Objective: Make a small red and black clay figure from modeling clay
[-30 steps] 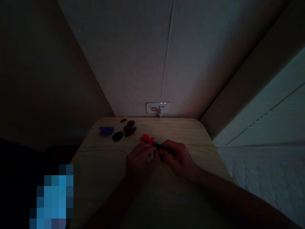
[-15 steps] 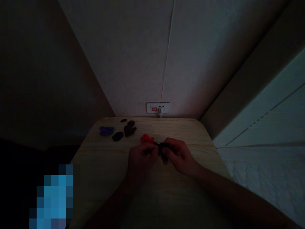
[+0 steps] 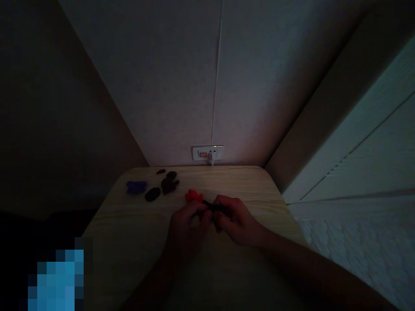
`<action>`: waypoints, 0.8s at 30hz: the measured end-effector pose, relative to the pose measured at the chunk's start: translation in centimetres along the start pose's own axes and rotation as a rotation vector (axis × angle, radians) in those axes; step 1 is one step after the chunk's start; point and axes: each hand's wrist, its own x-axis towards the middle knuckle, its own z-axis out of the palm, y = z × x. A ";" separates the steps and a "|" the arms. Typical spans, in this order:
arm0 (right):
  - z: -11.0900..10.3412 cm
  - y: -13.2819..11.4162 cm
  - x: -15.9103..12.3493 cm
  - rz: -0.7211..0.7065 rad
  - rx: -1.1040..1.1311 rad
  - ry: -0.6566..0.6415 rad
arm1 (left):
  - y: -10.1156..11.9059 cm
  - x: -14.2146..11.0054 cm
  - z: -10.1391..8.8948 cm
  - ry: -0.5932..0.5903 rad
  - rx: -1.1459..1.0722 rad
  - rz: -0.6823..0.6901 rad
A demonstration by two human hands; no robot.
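Observation:
Both hands meet over the table, closed around a dark, soft-looking lump (image 3: 216, 207) that resembles modelling clay. My right hand (image 3: 239, 222) pinches its right part between thumb and fingers. From the left, the thumb and fingertips of my left hand (image 3: 186, 222) press on the lump's other end. A thin dark end sticks out towards a bright red lobed piece (image 3: 193, 195), just beyond my left fingers. Whether the red piece touches the dark one, I cannot tell. The dim light and my fingers hide much of the dark lump's shape.
On the wooden table (image 3: 129, 233), a purple lump (image 3: 136, 187) lies at the back left. Beside it are a dark oval piece (image 3: 152, 194), a larger dark lump (image 3: 169, 185) and smaller dark bits. A wall socket (image 3: 207, 153) with a plug sits behind the table's back edge.
The view has shifted slightly, so the table and its pieces appear lower and further left. My hands are closer together on the dark lump, and my left fingertips now touch it.

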 end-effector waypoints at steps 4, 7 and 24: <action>0.2 0.5 0.2 0.003 0.159 -0.009 | 0.2 0.1 0.4 -0.007 -0.165 -0.117; 0.3 0.7 0.4 0.007 0.261 -0.015 | -0.4 0.2 0.5 -0.025 -0.284 -0.187; 0.0 0.4 0.1 -0.017 0.106 0.075 | 0.3 0.5 -0.6 0.034 -0.064 -0.221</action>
